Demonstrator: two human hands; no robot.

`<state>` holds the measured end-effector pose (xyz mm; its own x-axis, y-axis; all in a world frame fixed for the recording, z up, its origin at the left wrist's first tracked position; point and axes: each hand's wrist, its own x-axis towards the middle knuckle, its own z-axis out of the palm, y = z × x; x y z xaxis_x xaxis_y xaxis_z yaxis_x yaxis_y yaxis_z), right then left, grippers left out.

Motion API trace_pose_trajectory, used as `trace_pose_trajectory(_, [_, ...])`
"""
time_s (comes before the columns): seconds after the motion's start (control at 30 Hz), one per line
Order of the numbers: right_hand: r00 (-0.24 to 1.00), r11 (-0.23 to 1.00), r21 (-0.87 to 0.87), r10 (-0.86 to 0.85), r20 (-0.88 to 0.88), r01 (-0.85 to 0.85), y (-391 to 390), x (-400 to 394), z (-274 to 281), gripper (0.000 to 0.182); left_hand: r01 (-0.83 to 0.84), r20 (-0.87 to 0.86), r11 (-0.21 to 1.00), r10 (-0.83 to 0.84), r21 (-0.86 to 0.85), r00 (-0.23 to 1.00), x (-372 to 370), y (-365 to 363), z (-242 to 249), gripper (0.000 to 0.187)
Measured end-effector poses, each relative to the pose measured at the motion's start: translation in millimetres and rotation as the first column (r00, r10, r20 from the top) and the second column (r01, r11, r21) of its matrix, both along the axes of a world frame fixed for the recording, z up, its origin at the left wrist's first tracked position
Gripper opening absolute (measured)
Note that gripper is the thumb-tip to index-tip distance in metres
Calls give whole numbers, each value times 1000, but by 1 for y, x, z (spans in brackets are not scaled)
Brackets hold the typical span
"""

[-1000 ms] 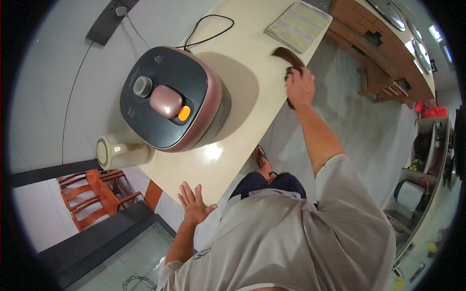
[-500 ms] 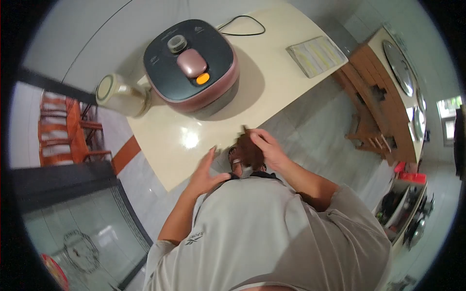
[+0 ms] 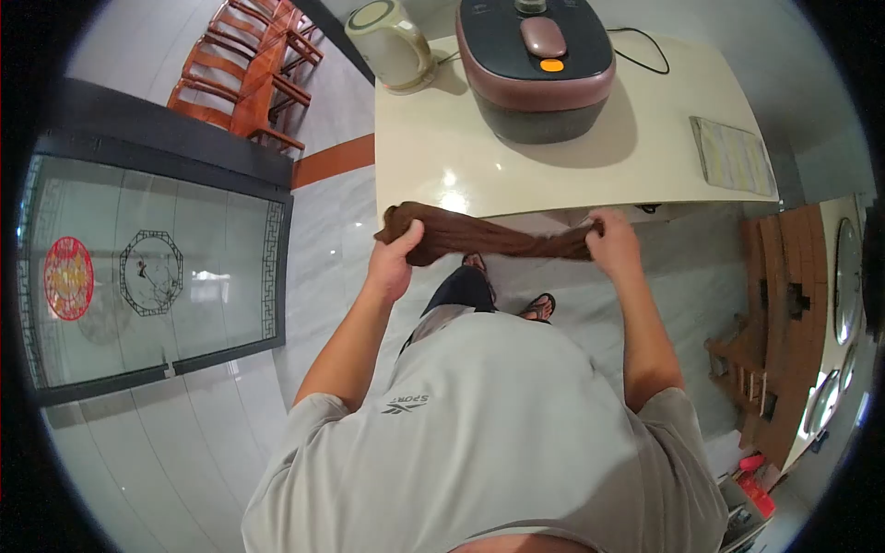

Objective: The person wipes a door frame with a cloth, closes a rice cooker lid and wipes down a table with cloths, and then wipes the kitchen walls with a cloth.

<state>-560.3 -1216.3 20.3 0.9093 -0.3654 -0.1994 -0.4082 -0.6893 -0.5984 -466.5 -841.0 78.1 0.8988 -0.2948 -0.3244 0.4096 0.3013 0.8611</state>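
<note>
1. We've got a brown cloth [image 3: 489,236] stretched sideways between both hands, just off the counter's [image 3: 433,175] front edge.
2. Our left hand [image 3: 398,253] is closed on the bunched, wider end — thumb on top.
3. Our right hand [image 3: 613,241] pinches the narrower end, fingers curled in.
4. Up on the counter: a pink-and-black electric pressure cooker [image 3: 539,83], with a pale kettle [image 3: 392,46] beside it and a folded striped cloth [image 3: 733,157] near the far right corner.

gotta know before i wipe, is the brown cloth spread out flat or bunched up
Bunched: the brown cloth hangs as a narrow, creased strip between both hands.
</note>
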Motion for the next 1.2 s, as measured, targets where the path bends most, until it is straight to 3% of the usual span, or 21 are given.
trace_pose_trajectory(0.07, [943, 812, -479, 301, -146, -333, 25, -10, 0, 68, 131, 34, 981, -137, 144, 990, -6, -5, 1, 51])
trace_pose_trajectory(0.13, [863, 901, -15, 419, 281, -433, 63, 0, 29, 86, 273, 178, 895, -350, 353, 920, -14, -30, 35, 44])
trace_pose_trajectory(0.2, [828, 757, 364, 408, 386, -542, 110, 12, 70, 96, 340, 353, 660, -686, 670, 636, -9, -37, 58, 40])
trace_pose_trajectory(0.27, [774, 613, 549, 624, 105, -568, 130, 45, 79, 76, -96, 408, 396, -892, 913, 194, 10, -36, 66, 38])
trace_pose_trajectory(0.3, [683, 611, 593, 718, -137, -524, 136, 62, 98, 69, -104, 424, 412, -889, 905, 173, 19, -31, 72, 38])
trace_pose_trajectory(0.33, [699, 631, 577, 702, -139, -519, 140, 67, 94, 69, -246, 508, 455, -830, 855, 229, 29, -20, 81, 39])
trace_pose_trajectory(0.4, [809, 361, 841, 570, 143, -403, 151, 75, 85, 60, -475, 710, 549, -645, 688, 283, 55, 2, 91, 50])
trace_pose_trajectory(0.43, [818, 378, 833, 557, 144, -404, 160, 78, 90, 60, -556, 804, 592, -518, 583, 292, 65, 18, 90, 61])
trace_pose_trajectory(0.5, [913, 67, 974, 366, 179, -218, 186, 79, 120, 61, -657, 797, 453, -306, 603, 521, 73, 57, 43, 76])
trace_pose_trajectory(0.53, [904, 92, 960, 370, 214, -265, 195, 83, 121, 65, -652, 802, 469, -305, 596, 514, 65, 63, 27, 76])
trace_pose_trajectory(0.57, [893, 147, 932, 369, 258, -331, 199, 88, 115, 69, -291, 532, 685, -165, 667, 831, 55, 69, 13, 72])
trace_pose_trajectory(0.6, [880, 205, 897, 369, 300, -392, 204, 94, 110, 73, 70, 113, 857, -147, 511, 983, 42, 77, -1, 70])
trace_pose_trajectory(0.63, [865, 264, 855, 370, 338, -447, 208, 99, 105, 78, 315, -320, 934, -249, 170, 914, 33, 85, -16, 69])
trace_pose_trajectory(0.7, [882, 172, 918, 385, 271, -357, 209, 100, 106, 82, 415, -241, 901, -435, -128, 868, 20, 91, -46, 68])
trace_pose_trajectory(0.77, [939, 210, 954, 313, 140, -213, 202, 99, 84, 77, 356, -214, 933, -358, -50, 909, 25, 89, -55, 62])
trace_pose_trajectory(0.83, [961, 82, 981, 229, 154, -177, 195, 98, 109, 66, 288, -180, 957, -279, 23, 943, 38, 88, -46, 57])
trace_pose_trajectory(0.9, [954, 389, 904, 293, 61, -177, 172, 98, 87, 59, 130, 59, 980, -140, 150, 988, 51, 87, -19, 23])
trace_pose_trajectory(0.93, [953, 389, 904, 298, 55, -174, 162, 95, 82, 59, 101, 137, 985, -121, 143, 983, 58, 95, -24, 20])
trace_pose_trajectory(1.0, [968, 751, 657, 206, -145, -62, 150, 82, 71, 51, 103, 188, 984, -129, 145, 974, 61, 103, -12, 19])
trace_pose_trajectory(1.1, [986, 529, 832, -78, -145, 164, 157, 63, 77, 44, 81, 307, 974, -144, 210, 941, 45, 117, -11, 23])
trace_pose_trajectory(1.2, [958, 534, 813, -271, -95, 232, 175, 56, 92, 35, -38, 299, 932, -77, 361, 951, 31, 125, 7, 16])
